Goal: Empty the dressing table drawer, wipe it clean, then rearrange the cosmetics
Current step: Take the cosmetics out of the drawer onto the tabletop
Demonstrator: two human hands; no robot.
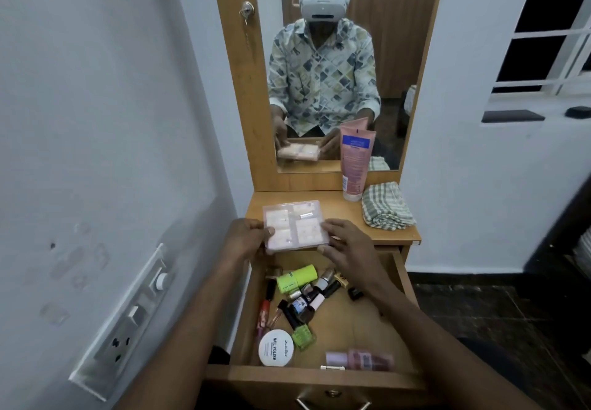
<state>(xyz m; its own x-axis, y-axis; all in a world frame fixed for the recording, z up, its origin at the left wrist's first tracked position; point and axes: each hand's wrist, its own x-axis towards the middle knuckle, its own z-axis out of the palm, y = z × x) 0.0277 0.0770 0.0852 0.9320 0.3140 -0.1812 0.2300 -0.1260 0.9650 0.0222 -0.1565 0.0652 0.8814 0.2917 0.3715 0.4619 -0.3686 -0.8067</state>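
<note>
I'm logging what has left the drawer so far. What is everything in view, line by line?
Compartment box: one, clear pink, held over the table top's front edge.
Tube: one, pink with a blue label, standing cap-down on the table top.
Cloth: one, green-and-white checked, folded at the right of the table top.
Mirror: one, wood-framed, behind the table top.
Drawer: one, wooden, pulled open.
Round tub: one, white, front left of the drawer.
Cylinder: one, lime green, back of the drawer.
Small bottles and tubes: many, mixed colours, scattered in the drawer; exact count unclear.
Switchboard: one, white, on the left wall.
Left hand: grips the box's left edge.
Right hand: grips the box's right edge.
</note>
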